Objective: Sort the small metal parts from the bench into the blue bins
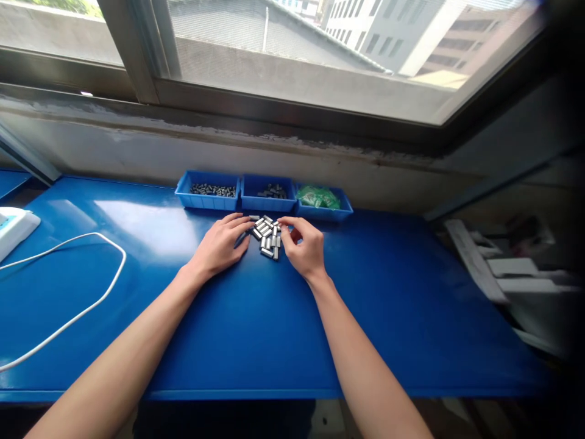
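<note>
A small heap of several short silver metal cylinders [267, 236] lies on the blue table [256, 329] between my hands. My left hand [222, 245] rests palm down just left of the heap, fingers stretched out and flat, fingertips at its edge. My right hand [304, 247] sits at the heap's right side with fingers curled, thumb and forefinger pinched together at the pile's edge; what they pinch is too small to name.
Three blue trays stand in a row behind the heap: the left tray [208, 198] and middle tray [269, 200] hold dark metal parts, the right tray [325, 210] holds green bags. A white cable [91, 299] and a white device [13, 227] lie at the left.
</note>
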{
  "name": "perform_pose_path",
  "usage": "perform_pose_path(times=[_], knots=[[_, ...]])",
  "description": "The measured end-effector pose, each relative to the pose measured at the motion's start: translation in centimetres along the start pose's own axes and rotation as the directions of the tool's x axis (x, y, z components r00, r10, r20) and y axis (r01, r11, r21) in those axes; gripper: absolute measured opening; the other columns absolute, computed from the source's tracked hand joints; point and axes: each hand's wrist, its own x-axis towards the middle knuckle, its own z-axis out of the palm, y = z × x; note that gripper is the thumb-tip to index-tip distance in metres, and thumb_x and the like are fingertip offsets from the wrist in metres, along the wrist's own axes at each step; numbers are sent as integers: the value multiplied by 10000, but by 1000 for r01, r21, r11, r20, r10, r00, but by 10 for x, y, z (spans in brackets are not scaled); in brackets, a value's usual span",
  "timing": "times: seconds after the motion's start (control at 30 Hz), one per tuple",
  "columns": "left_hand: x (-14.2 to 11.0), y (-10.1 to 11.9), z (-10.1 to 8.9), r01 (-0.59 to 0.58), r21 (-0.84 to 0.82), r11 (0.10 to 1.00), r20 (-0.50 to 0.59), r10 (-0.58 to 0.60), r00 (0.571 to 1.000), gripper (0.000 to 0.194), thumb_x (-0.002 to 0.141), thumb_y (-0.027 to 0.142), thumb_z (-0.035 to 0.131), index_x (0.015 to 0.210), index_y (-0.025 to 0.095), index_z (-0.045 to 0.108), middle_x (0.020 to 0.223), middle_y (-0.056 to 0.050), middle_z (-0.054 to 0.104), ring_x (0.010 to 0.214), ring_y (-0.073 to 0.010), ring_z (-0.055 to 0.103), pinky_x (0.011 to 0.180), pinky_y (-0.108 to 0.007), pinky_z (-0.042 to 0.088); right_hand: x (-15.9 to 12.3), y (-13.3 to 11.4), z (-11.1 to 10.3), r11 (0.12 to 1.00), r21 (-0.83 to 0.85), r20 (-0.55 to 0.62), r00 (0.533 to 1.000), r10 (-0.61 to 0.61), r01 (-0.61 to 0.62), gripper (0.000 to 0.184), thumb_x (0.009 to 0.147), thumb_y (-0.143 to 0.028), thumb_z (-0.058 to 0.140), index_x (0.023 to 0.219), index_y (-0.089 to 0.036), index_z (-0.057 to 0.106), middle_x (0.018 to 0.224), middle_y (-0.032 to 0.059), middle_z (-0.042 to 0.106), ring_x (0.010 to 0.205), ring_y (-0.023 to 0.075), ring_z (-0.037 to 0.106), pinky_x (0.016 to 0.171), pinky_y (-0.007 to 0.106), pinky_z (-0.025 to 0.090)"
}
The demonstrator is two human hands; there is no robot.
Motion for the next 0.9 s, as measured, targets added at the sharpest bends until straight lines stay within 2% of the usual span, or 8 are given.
perform_pose_path(times=[0.2, 0.3, 0.37, 0.47, 0.53, 0.6, 0.73, 0.9], knots=[[-2, -4, 1, 75, -78, 994, -112, -84, 990, 227, 943, 256, 564, 1051, 177, 747, 1178, -105, 724, 1090, -260, 670, 994, -422, 536, 1, 4, -1, 1000, -21, -26, 1000, 12, -12, 174, 893, -207, 576, 974, -201, 730, 896, 29, 745, 580, 133, 570, 637, 282, 505], [-1, 0, -2, 117, -253, 960, -128, -154, 980, 229, 939, 303, 584, 1053, 187, 745, 1154, -91, 731, 971, -232, 711, 933, -387, 568, 2, 2, -1, 1000, -14, -28, 999, 26, -26, 168, 890, -210, 584, 965, -199, 734, 892, 27, 745, 581, 130, 573, 613, 275, 492], [1, 4, -5, 165, -457, 874, -131, -250, 959, 249, 930, 352, 611, 1058, 184, 742, 1096, -83, 747, 893, -209, 728, 868, -344, 591, 2, 0, 0, 998, 5, -24, 998, 57, -57, 164, 893, -220, 588, 963, -199, 736, 889, 28, 746, 582, 130, 582, 597, 272, 485], [5, 9, -9, 254, -737, 626, -45, -420, 906, 348, 915, 434, 640, 1101, 151, 721, 1033, -104, 760, 930, -226, 738, 884, -355, 600, 1, -5, 0, 996, 39, -13, 996, 86, -85, 167, 901, -236, 587, 972, -201, 735, 889, 33, 749, 602, 138, 602, 592, 273, 489], [6, 11, -11, 286, -849, 445, 46, -477, 878, 445, 884, 462, 683, 1189, 138, 677, 1027, -115, 762, 924, -233, 747, 911, -389, 600, 0, -9, 1, 996, 49, 3, 997, 80, -80, 170, 907, -245, 586, 978, -204, 735, 899, 37, 751, 619, 145, 613, 595, 279, 492], [7, 12, -11, 300, -898, 323, 107, -499, 860, 538, 827, 456, 753, 1246, 138, 641, 1063, -125, 758, 932, -240, 751, 940, -409, 593, -1, -13, 3, 995, 67, 29, 997, 77, -79, 175, 912, -257, 587, 994, -205, 733, 916, 43, 754, 633, 150, 620, 604, 285, 499], [8, 17, -11, 295, -928, 228, 159, -473, 866, 627, 757, 431, 822, 1278, 148, 619, 1112, -134, 754, 1018, -263, 736, 998, -424, 564, -3, -18, 7, 979, 155, 80, 989, 124, -135, 192, 908, -293, 608, 1038, -213, 725, 926, 44, 752, 634, 149, 626, 600, 283, 505], [8, 21, -9, 268, -931, 247, 149, -413, 899, 644, 752, 393, 832, 1312, 169, 608, 1121, -125, 755, 1085, -272, 712, 1018, -426, 546, -3, -21, 14, 892, 354, 189, 955, 227, -282, 271, 906, -391, 635, 1109, -225, 704, 908, 40, 738, 658, 145, 634, 580, 263, 491]])
